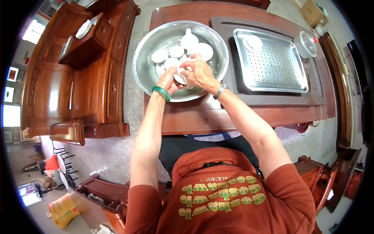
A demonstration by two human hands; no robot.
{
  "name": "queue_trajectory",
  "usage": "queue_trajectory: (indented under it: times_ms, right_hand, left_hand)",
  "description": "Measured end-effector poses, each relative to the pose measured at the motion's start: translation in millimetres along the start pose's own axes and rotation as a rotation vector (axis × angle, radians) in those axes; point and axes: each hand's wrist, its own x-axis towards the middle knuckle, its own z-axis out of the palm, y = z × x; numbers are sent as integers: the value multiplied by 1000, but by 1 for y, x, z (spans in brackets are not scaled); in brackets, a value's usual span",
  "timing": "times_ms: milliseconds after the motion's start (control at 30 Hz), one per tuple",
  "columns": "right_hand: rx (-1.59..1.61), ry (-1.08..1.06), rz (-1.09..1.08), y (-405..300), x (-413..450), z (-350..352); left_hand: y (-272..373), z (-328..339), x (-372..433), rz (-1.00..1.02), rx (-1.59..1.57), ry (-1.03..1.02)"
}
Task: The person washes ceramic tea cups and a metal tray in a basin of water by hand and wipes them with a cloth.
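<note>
A wide metal basin [139, 67] with water in it stands before me on the wooden table. Over its near side, my left hand [169, 80] holds a small white dish [179, 78], probably a cup or bowl. My right hand [201, 73] grips the same dish from the right, its fingers bent at the rim and partly hiding it. Beyond the hands, a white spouted vessel [188, 39] sits in the basin beside a round white piece [205, 51]. Small white cups or lids [176, 51] lie to the left, one [159, 56] near the basin wall.
Right of the basin, a perforated metal tray [274, 70] on a dark panel [263, 100] carries a round white piece [252, 44]. A clear plastic container [305, 44] stands past the tray. A carved wooden bench [96, 73] is across the floor to the left.
</note>
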Motion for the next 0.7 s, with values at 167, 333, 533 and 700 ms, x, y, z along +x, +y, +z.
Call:
queue_trajectory:
  times_ms: [167,333,533,700]
  right_hand:
    - [339,-273,99,5,1,-3]
    - [45,-190,-213,-34,-7,-6]
    - [-46,-19,-125,-16,6,1]
    - [68,-184,-147,-21,-7,2]
  left_hand:
    - [4,2,-5,-44,-145,30]
    - [1,10,-4,33,-145,184]
    - [0,9,-3,80,82,152]
    - [6,14,0,65,18,308]
